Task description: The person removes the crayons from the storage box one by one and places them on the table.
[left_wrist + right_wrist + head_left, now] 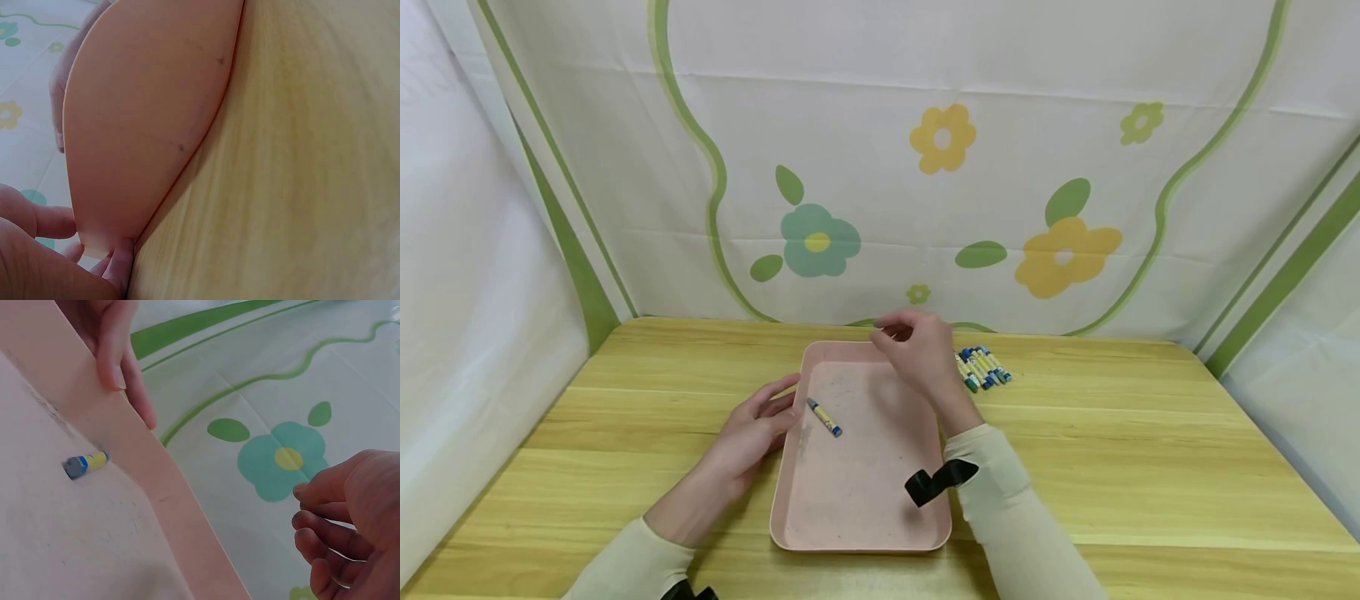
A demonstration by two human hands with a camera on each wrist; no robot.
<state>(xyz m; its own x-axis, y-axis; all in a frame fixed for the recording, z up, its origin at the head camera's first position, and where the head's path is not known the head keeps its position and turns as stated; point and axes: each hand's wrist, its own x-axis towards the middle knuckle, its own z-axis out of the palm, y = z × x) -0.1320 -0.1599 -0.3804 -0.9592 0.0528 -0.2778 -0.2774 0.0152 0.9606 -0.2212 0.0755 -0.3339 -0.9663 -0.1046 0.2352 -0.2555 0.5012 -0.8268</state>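
Observation:
A pink tray (865, 496) lies lengthwise on the table. My left hand (747, 433) rests against its left side, thumb at the rim and a fingertip (122, 253) low on the outer wall in the left wrist view. Inside the tray, near that side, lies one crayon (824, 417) with a yellow wrapper, blue bands and a grey tip (74, 467). My right hand (921, 354) hovers over the tray's far right corner. Its fingers are loosely bent, thumb near the index finger (319, 509), and nothing shows between them.
Several similar crayons (985, 368) lie side by side right of the tray, partly behind my right hand. A wooden table (1112, 467) carries everything. A white flowered curtain (880, 192) hangs along the table's far edge. Dark smudges mark the tray floor.

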